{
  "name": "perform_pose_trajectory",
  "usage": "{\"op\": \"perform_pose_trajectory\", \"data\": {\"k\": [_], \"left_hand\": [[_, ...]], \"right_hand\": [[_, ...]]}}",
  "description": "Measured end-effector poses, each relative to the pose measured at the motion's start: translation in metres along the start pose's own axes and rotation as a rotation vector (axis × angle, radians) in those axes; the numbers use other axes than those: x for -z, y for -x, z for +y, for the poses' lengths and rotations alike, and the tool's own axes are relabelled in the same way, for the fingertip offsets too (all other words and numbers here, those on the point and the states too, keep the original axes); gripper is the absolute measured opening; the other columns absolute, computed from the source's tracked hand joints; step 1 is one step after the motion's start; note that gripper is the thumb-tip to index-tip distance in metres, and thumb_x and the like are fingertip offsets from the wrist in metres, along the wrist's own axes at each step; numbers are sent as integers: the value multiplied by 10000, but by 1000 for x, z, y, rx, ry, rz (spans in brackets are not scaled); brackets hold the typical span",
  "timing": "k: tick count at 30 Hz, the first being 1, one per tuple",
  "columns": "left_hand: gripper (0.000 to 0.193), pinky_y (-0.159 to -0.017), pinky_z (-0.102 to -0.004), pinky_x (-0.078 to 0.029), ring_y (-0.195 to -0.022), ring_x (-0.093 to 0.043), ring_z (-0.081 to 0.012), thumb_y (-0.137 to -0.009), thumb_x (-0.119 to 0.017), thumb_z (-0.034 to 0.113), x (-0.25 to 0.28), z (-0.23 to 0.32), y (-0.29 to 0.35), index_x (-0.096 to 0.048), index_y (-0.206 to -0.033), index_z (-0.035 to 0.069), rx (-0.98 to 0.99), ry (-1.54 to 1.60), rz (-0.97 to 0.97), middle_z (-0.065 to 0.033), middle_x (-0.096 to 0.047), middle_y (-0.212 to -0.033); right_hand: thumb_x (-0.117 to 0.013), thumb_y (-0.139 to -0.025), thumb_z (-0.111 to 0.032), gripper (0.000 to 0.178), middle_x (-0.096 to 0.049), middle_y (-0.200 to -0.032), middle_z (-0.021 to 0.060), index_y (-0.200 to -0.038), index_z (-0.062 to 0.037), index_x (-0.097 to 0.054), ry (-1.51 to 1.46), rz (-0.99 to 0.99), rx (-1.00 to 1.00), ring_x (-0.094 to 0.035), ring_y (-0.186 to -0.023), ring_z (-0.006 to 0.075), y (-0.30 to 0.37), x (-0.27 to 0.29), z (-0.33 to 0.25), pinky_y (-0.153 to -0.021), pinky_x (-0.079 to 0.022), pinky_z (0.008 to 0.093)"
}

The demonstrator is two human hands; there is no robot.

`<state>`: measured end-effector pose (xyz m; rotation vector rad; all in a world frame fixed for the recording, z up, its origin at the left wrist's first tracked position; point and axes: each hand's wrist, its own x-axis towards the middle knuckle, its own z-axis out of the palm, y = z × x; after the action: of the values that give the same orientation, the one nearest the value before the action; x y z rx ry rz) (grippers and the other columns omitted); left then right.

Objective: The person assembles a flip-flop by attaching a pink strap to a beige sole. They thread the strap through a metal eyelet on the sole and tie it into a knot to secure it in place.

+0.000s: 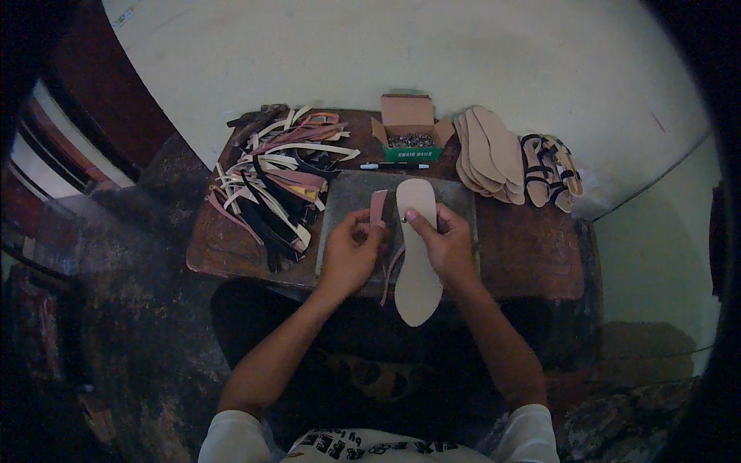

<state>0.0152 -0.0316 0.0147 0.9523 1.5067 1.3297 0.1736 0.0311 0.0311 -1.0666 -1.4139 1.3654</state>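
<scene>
My right hand (450, 245) grips a beige sandal sole (418, 282) by its edge, thumb on its upper face. Beside that thumb, a small dark dot shows at the sole's left edge; whether it is a nail head I cannot tell. Left of the sole, a pink strap (377, 205) stands up between the fingers of my left hand (352, 251). A thin pink strip (392, 270) hangs by the sole's left side; how it joins the sole or the strap is hidden. Both hands are over the near part of a grey slab (355, 189).
The slab lies on a brown wooden table (532, 266). Cut straps (270, 185) in several colours are piled on the left. At the back are an open green box (413, 153) of nails and a pen (394, 166). Stacked soles (494, 150) and black-strapped sandals (538, 181) are on the right.
</scene>
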Motion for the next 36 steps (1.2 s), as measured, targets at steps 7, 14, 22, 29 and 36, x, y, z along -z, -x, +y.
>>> {"op": "perform_pose_trajectory", "data": {"k": [7, 14, 22, 29, 36], "left_hand": [[365, -688, -294, -577, -800, -699, -171, -986, -641, 179, 6, -10, -8, -570, -1265, -45, 22, -57, -2, -111, -717, -981], [354, -609, -297, -565, -753, -714, -180, -980, -631, 204, 30, 13, -16, -580, -1223, -49, 11, 107, 105, -127, -718, -973], [353, -736, -321, -572, -872, -687, -168, -999, -645, 275, 32, 27, -9, -593, -1241, 23, 99, 419, -89, -66, -694, -1048], [378, -642, -285, -539, -774, -672, -141, -965, -691, 243, -5, 7, 10, -600, -1232, -9, -27, 35, -58, -77, -695, -943], [354, -720, -284, -557, -868, -689, -147, -977, -678, 219, -6, 2, 9, -605, -1244, -2, -145, -121, -9, -80, -691, -1004]], "right_hand": [[-748, -918, -223, 285, -733, -902, 77, -1070, 16, -711, 160, -23, 22, -653, -806, 114, -4, 7, 4, -727, -518, 296], [-699, -961, -238, 309, -707, -971, 91, -1153, 2, -666, -211, -23, -243, -693, -834, 193, -8, 8, 1, -730, -564, 357], [-566, -1034, -208, 316, -684, -1092, 121, -1261, 11, -587, -354, -79, -344, -686, -981, 263, -14, 12, 27, -857, -562, 420], [-520, -1046, -334, 402, -653, -1157, 118, -1318, -39, -551, -619, -182, -344, -668, -979, 225, -2, -1, 14, -806, -558, 376], [-606, -984, -108, 392, -648, -1180, 110, -1356, -23, -517, -58, -188, 31, -648, -1049, 207, 1, -6, 18, -868, -552, 368]]}}
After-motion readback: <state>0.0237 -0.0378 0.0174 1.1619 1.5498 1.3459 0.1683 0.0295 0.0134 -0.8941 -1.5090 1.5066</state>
